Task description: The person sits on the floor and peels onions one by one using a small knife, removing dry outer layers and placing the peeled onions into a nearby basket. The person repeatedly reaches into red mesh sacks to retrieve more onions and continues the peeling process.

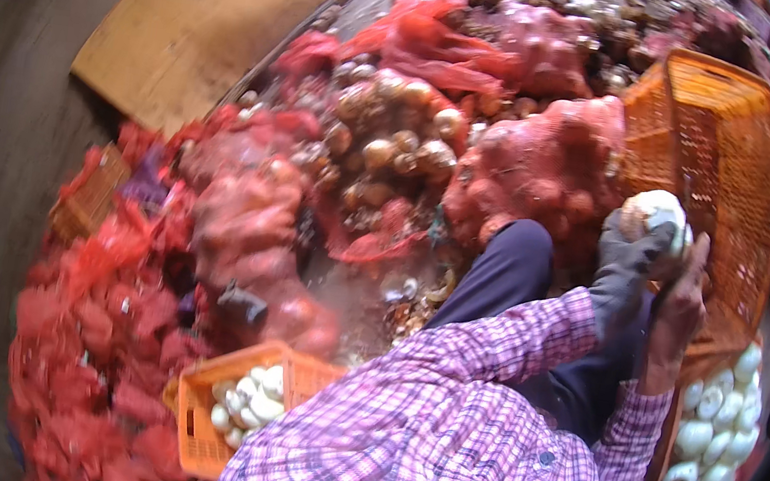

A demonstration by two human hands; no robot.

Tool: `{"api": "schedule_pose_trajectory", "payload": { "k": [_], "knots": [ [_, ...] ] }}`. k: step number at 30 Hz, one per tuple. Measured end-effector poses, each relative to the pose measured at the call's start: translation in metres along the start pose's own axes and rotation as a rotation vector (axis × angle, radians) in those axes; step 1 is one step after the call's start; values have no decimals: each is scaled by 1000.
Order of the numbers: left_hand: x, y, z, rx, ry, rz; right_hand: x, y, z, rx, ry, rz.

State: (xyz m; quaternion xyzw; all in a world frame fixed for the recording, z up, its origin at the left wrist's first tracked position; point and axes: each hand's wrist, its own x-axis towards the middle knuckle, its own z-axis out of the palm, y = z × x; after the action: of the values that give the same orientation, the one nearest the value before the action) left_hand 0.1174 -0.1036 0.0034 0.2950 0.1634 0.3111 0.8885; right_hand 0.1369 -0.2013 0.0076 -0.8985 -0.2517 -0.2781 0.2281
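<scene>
A white, mostly peeled onion [658,211] is held up in front of an orange plastic crate, with a brownish patch on its left side. My left hand [625,274], in a dark grey glove, grips it from the left and below, the thumb across its front. My bare right hand [679,304] is close against the onion's right side. Its inner fingers are hidden, and I cannot tell whether it grips the onion or a small tool. Just beyond both hands, the orange crate [733,282] lies with its opening towards me.
Red mesh sacks of onions [543,167] lie ahead, one spilling unpeeled onions [397,154]. Peeled onions fill an orange crate [307,377] at my left; more peeled onions [716,435] lie at my right. Crumpled red netting [85,375] is heaped far left, below a wooden board [217,17].
</scene>
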Motion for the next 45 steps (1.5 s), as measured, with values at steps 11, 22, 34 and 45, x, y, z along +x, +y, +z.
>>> {"api": "schedule_pose_trajectory", "payload": {
  "k": [11,22,34,45],
  "knots": [
    [-13,34,-6,-132,-405,-486,29,38,-9,76,-247,153],
    [8,26,-7,838,-547,234,12,66,-11,451,-51,476],
    [3,50,-1,73,-648,-442,7,9,-55,919,-49,232],
    [-3,42,-8,-10,-480,-508,-22,-11,-51,386,-41,46]
  ]
}}
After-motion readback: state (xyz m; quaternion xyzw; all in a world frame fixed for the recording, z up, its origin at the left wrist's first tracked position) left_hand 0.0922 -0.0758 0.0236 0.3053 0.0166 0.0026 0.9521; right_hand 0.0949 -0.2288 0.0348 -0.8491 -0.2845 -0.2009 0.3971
